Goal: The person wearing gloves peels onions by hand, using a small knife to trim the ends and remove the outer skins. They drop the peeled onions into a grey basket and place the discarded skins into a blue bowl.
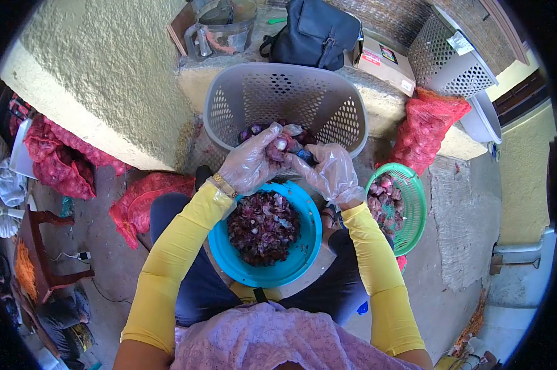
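Note:
My left hand [249, 163], in a clear plastic glove, is closed around a red onion [279, 147] with a pale cut end. Close beside it, my right hand [335, 171], also gloved, pinches a small dark-blue object [304, 156]; its kind is mostly hidden by the fingers. Both hands are near the front rim of a grey perforated laundry basket [346, 92], where several red onions [247, 132] lie. Below the hands, between my legs, a turquoise basin [219, 245] holds a heap of onion skins [263, 229].
To the right, a green plastic basket [418, 213] holds small onions, with a red mesh sack [428, 132] behind it. More red sacks [149, 200] lie at left. A black backpack [315, 34], cardboard box [386, 65] and bucket [229, 28] stand on the ledge.

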Tool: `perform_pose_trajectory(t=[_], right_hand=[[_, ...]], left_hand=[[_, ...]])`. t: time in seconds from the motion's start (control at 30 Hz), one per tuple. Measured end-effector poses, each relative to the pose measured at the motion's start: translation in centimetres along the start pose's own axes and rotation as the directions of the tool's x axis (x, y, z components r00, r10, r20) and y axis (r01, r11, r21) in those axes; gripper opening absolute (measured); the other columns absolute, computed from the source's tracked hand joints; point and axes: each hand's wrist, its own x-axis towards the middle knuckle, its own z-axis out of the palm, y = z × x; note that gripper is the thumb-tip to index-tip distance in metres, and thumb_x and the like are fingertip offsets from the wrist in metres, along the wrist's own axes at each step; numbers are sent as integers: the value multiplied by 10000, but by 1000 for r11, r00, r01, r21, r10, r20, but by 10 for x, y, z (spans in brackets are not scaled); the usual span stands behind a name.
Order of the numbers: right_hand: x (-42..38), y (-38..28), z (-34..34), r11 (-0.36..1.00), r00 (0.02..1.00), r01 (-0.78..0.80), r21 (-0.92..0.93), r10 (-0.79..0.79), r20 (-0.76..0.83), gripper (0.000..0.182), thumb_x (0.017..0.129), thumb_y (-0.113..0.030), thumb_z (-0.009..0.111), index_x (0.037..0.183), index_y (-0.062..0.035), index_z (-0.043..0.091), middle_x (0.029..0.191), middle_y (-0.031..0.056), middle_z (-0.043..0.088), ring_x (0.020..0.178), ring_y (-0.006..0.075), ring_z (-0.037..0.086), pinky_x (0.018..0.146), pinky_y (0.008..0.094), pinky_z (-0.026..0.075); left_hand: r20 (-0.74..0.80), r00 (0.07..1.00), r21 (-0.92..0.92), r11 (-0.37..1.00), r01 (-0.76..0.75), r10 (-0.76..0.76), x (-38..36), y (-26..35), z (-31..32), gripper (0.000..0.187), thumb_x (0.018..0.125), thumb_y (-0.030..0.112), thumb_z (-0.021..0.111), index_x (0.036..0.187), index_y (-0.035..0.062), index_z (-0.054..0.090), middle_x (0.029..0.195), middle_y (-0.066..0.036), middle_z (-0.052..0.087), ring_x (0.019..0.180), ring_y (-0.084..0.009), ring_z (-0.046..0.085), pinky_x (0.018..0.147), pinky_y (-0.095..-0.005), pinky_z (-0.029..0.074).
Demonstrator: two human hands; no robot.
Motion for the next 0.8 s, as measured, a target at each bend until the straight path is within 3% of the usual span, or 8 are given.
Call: perform_pose_trajectory(t=[0.17,0.33,0.4,0.43,0.73,0.8], right_hand=[[-1,-5,-2,998,994,54,-31,-51,100,438,896,-486,788,920,-49,806,735,221,705,702,428,696,664,497,546],[-1,-1,0,997,998,25,-73,-20,61,529,840,-562,816,861,-34,779,710,207,698,695,419,697,669,496,547],[-1,1,1,996,1000,-20,-88,21,10,556,820,-585,824,846,-33,767,708,202,698,699,412,700,674,493,549],[-1,3,4,992,999,-30,-119,28,-21,566,809,-599,828,845,-38,758,715,201,700,707,406,704,679,491,549],[0,1,3,994,998,-67,-90,66,-8,582,826,-616,810,857,-37,755,741,211,709,728,407,711,690,492,547],[0,1,4,995,998,-65,-74,64,-5,585,834,-614,804,854,-32,756,742,214,709,728,410,710,689,493,545]], left_hand=[[-3,1000,-7,1000,20,-20,-5,-1,4,467,1141,324,486,1438,-36,503,993,-44,603,1001,-201,633,926,-381,559],[-74,997,14,1000,13,-12,-3,1,-2,454,1136,339,495,1427,-9,530,1022,-72,648,1047,-225,665,931,-408,574],[111,994,-34,999,8,-4,1,0,-12,443,1136,335,496,1400,-13,564,1022,-76,671,1099,-230,675,955,-419,579],[112,994,-35,999,9,-5,1,-1,-11,443,1136,335,496,1400,-13,564,1022,-76,671,1099,-230,675,955,-419,579],[-22,1000,-4,1000,-19,19,1,-6,-9,404,1132,307,516,1362,-12,604,981,-33,671,1032,-197,688,912,-364,593],[141,990,-68,998,-18,27,0,-5,-11,390,1132,297,517,1364,-4,605,1005,-45,684,1028,-185,689,907,-355,597]])
